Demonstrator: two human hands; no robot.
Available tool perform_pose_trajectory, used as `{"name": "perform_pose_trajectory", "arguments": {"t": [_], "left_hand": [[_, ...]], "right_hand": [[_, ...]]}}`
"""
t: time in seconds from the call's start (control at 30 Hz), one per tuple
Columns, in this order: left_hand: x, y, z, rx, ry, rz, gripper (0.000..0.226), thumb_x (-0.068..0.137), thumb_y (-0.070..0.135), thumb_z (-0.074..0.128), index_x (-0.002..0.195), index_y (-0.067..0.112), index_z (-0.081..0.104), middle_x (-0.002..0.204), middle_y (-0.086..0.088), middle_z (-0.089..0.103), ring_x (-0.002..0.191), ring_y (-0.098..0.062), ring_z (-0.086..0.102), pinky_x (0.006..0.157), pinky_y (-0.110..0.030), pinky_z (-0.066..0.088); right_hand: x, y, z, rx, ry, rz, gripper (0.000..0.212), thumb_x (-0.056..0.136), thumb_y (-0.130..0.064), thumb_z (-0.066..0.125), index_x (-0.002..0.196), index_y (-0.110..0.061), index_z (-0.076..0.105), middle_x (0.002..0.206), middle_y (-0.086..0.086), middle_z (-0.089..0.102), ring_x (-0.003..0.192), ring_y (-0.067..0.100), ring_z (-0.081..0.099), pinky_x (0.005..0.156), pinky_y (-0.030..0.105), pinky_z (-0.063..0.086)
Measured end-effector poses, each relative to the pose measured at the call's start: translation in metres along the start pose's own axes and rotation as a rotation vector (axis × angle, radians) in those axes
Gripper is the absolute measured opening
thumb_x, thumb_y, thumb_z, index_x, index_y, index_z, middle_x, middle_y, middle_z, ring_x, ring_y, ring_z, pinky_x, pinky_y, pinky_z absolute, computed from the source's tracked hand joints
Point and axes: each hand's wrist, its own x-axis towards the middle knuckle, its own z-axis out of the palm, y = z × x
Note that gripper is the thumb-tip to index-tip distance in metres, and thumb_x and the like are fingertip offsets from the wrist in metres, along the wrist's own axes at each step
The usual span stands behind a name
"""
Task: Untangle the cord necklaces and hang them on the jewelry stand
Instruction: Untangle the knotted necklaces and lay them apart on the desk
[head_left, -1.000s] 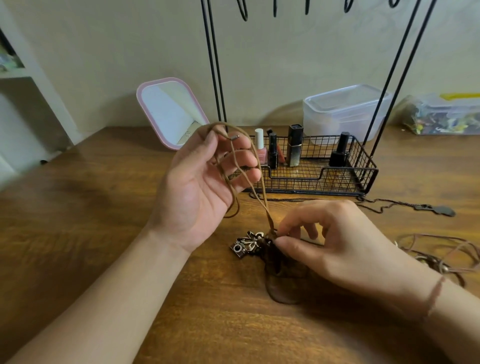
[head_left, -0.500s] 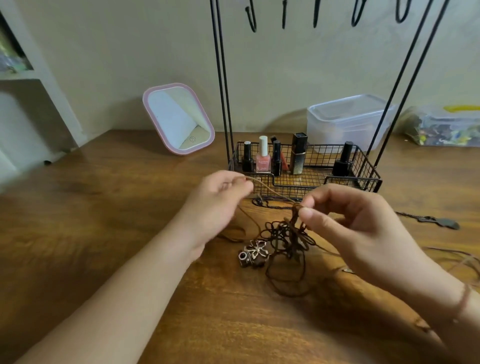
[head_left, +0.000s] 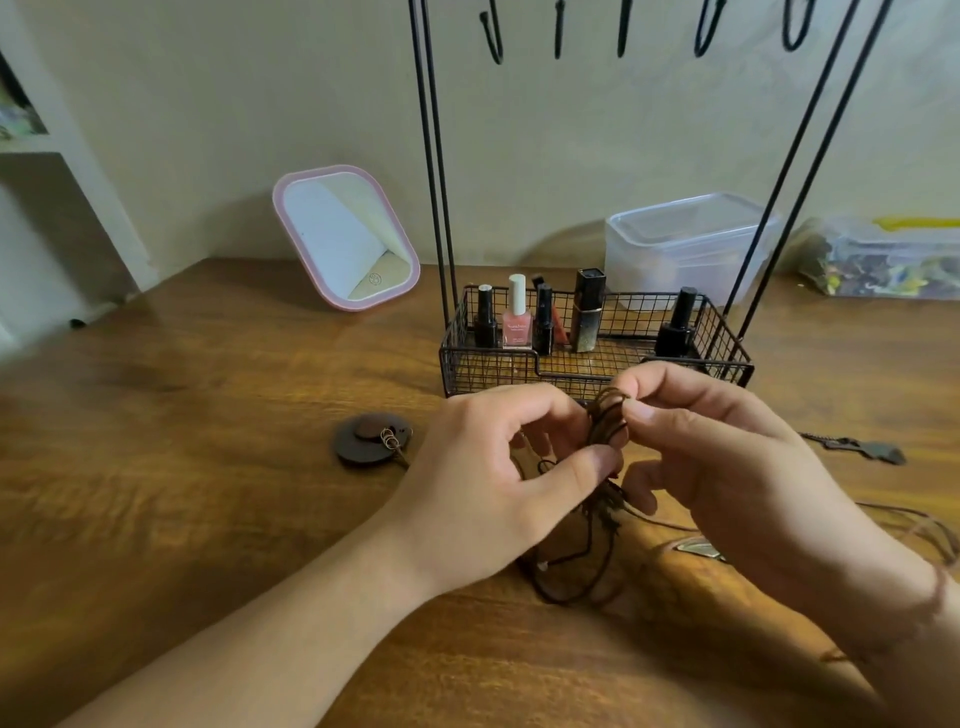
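Left hand (head_left: 498, 483) and right hand (head_left: 727, 467) pinching tangled cords (head_left: 608, 426), wire basket (head_left: 727, 358) of 5 bottles directly behind, round pendant (head_left: 371, 439) left, mirror (head_left: 345, 236) beyond

One head-worn view looks forward and down, close over the bench (head_left: 182, 467), with the wall at 12 o'clock.

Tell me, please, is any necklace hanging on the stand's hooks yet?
No, the hooks are bare; both hands hold the tangled cords.
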Motion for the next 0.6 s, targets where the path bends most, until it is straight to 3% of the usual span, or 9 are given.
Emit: {"name": "perform_pose_trajectory", "arguments": {"t": [0.2,0.37,0.6], "left_hand": [[0.001,-0.001,-0.004,0.009,-0.030,0.065,0.010,0.087,0.024,0.070,0.088,0.016,0.075,0.081,0.007,0.068,0.086,-0.017,0.062,0.071,-0.027,0.048],[0.002,-0.002,-0.008,-0.017,-0.034,0.117,0.006,0.085,0.021,0.070,0.084,0.024,0.075,0.082,0.008,0.065,0.086,-0.018,0.061,0.070,-0.030,0.050],[0.004,-0.008,-0.023,0.000,-0.066,0.231,0.009,0.083,0.018,0.072,0.083,0.012,0.077,0.087,0.000,0.062,0.085,-0.020,0.062,0.073,-0.028,0.050]], "right_hand": [[-0.002,-0.003,-0.002,0.129,-0.068,0.079,0.021,0.067,-0.023,0.073,0.082,-0.012,0.064,0.078,0.013,0.056,0.069,0.020,0.055,0.051,0.033,0.039],[-0.002,-0.005,-0.002,0.026,-0.086,0.118,0.020,0.074,-0.035,0.073,0.073,-0.016,0.064,0.077,0.010,0.055,0.071,0.020,0.054,0.053,0.031,0.042],[-0.001,-0.006,-0.008,0.120,-0.023,0.095,0.024,0.081,-0.034,0.071,0.086,-0.011,0.065,0.084,0.012,0.058,0.075,0.021,0.057,0.052,0.030,0.043]]}}
